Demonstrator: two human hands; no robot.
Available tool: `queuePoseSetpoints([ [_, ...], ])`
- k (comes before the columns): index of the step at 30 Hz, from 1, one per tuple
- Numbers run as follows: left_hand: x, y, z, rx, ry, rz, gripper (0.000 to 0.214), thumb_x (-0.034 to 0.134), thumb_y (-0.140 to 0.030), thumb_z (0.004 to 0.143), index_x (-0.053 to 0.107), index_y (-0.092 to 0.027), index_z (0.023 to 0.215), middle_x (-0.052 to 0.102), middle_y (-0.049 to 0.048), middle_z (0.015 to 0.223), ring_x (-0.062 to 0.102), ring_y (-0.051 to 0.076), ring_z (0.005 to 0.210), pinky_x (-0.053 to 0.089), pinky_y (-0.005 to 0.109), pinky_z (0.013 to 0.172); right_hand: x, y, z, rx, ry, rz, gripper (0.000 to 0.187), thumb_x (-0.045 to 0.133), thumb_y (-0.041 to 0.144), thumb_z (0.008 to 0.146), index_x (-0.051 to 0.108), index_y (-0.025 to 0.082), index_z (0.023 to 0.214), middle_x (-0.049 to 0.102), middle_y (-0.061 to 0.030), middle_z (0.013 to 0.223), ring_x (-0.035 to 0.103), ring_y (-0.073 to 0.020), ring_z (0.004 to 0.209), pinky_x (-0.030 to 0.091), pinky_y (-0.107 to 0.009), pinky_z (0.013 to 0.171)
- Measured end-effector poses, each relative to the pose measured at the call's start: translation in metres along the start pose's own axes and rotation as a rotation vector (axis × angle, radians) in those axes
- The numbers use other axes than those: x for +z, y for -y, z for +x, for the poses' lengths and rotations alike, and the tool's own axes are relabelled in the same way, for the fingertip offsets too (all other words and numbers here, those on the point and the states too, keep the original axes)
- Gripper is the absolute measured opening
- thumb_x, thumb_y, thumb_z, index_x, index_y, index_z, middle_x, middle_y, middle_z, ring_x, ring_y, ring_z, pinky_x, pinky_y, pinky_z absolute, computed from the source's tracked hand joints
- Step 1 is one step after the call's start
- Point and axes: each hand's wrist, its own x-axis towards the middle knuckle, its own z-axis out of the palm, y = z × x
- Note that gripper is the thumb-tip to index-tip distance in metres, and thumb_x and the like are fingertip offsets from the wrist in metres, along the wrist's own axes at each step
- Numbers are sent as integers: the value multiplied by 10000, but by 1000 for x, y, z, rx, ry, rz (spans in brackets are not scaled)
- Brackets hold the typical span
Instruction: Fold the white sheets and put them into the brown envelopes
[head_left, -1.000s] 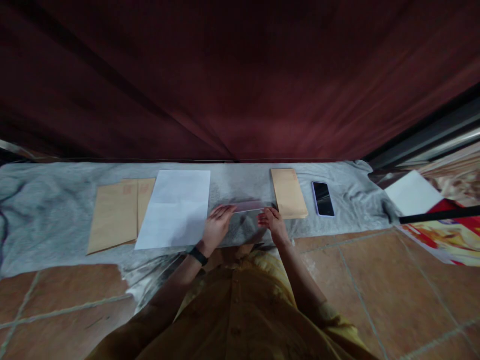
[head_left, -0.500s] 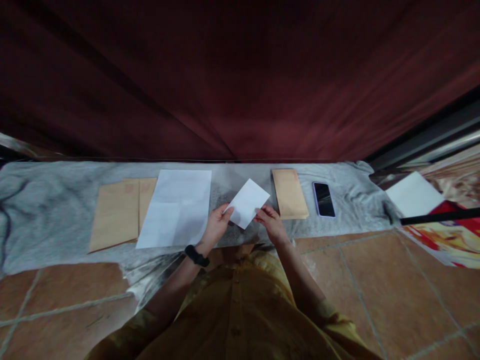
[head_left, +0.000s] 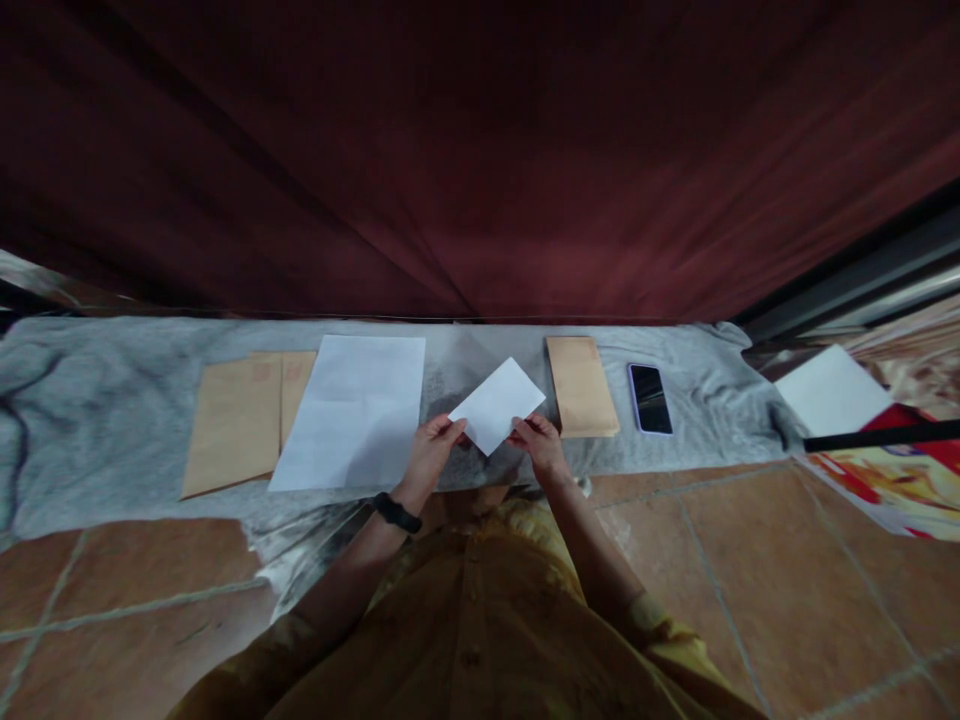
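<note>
Your left hand [head_left: 429, 455] is closed in a pinch on the left corner of the folded white paper [head_left: 496, 403], just right of the white sheet [head_left: 352, 410] on the grey cloth [head_left: 112, 400]. The paper seems to be held clear of the cloth, its long axis slanting from near-left to far-right. Your right hand [head_left: 538, 445] pinches its near-right edge, short of the brown envelope [head_left: 581, 385].

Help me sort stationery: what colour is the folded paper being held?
Plain white: the small folded paper shows best in the head view.
</note>
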Motion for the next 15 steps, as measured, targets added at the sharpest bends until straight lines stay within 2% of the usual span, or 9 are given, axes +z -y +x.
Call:
queuePoseSetpoints([
  [6, -6, -6, 9, 78, -46, 61, 293, 726, -432, 741, 647, -185, 605, 633, -17, 586, 547, 126, 601, 431, 254, 610, -1, 6, -1, 3, -5, 106, 371, 835, 479, 632, 618, 217, 779, 686, 26, 700, 674, -145, 642, 590, -291, 660],
  [9, -5, -3, 11, 11, -66, -64, 303, 795, -430, 665, 629, -182, 616, 619, -25, 589, 547, 121, 580, 458, 256, 589, -1, 5, -3, 16, 32, 150, 348, 833, 465, 668, 646, 218, 828, 705, 15, 759, 681, -144, 674, 597, -297, 705],
  [12, 1, 3, 7, -57, -81, -193, 340, 842, -433, 589, 635, -174, 666, 667, -9, 695, 595, 129, 636, 525, 284, 650, 0, -1, -5, 36, 94, 115, 343, 840, 441, 668, 676, 214, 866, 738, -10, 842, 700, -160, 741, 589, -294, 718],
  [15, 6, 7, -1, -100, -36, -211, 365, 861, -423, 554, 662, -168, 722, 689, 8, 739, 619, 140, 665, 547, 306, 678, 1, -8, -2, 19, 113, 26, 366, 811, 457, 662, 690, 215, 908, 751, -19, 892, 701, -181, 774, 580, -301, 703],
])
